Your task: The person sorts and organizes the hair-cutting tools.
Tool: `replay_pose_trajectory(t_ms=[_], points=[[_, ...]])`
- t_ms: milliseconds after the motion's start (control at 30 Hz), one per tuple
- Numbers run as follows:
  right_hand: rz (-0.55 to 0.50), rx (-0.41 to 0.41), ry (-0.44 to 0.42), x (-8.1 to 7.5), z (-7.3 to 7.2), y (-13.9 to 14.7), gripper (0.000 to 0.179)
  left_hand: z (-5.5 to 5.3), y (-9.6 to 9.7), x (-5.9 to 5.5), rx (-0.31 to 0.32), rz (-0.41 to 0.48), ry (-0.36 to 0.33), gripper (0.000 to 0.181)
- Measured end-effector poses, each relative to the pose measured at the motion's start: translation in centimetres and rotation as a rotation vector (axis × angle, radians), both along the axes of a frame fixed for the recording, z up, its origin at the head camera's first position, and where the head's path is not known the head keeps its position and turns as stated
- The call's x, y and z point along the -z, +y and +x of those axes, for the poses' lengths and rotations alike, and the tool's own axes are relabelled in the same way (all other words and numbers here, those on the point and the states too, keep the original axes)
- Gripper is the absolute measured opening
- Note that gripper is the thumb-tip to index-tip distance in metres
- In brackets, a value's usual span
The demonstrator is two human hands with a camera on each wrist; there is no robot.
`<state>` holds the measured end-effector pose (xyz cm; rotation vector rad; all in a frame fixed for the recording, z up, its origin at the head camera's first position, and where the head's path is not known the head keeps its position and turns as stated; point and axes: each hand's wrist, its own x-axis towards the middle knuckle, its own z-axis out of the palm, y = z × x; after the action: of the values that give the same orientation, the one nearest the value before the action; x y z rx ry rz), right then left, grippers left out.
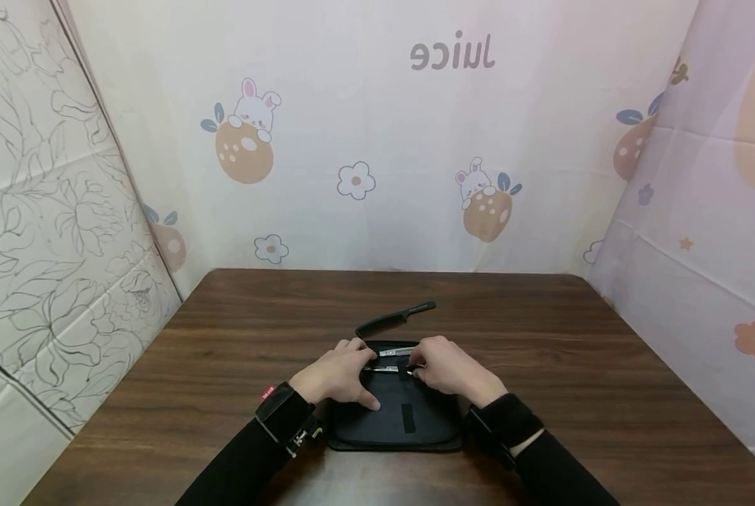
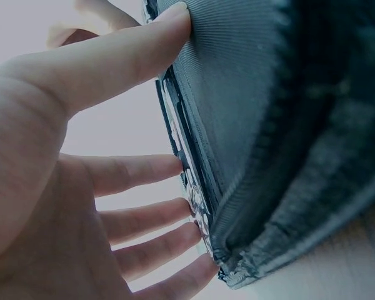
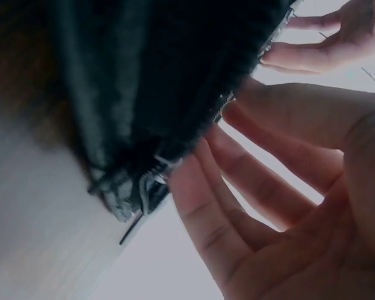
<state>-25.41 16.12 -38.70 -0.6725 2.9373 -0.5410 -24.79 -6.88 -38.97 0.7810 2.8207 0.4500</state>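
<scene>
A black zippered case lies flat on the table before me. Across its upper part, one above the other, lie a silver-white strip and a slim silver tool. My left hand is spread over the case's left side. Its thumb rests on the ribbed black lining, and the other fingers reach the far edge. The right hand bends over the upper right, thumb and forefinger pinching the tool's right end. These fingers hide much of that end. Past the case's far edge is a black comb.
The brown wooden table carries all of this. A printed curtain hangs behind its back edge, with more cloth on the left and right. A short dark strip marks the case's surface.
</scene>
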Motion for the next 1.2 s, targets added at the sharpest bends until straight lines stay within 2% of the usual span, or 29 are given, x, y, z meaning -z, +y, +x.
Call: replay_pose_trajectory(t_ms=[200,400,900,1200], points=[[0.017,0.024,-0.051,-0.51,0.01,0.33,0.020,-0.10,-0.01,0.03,0.003,-0.006,-0.001,0.081],[0.003,-0.007,-0.087,-0.58,0.20,0.56,0.022,-0.09,0.00,0.14,-0.001,-0.009,-0.006,0.082],[-0.011,-0.101,-0.042,-0.28,0.00,0.22,0.021,-0.22,0.03,0.16,-0.007,-0.004,-0.009,0.083],[-0.028,-0.114,-0.041,0.12,-0.20,0.10,0.024,-0.27,0.06,0.10,-0.009,-0.008,-0.009,0.083]])
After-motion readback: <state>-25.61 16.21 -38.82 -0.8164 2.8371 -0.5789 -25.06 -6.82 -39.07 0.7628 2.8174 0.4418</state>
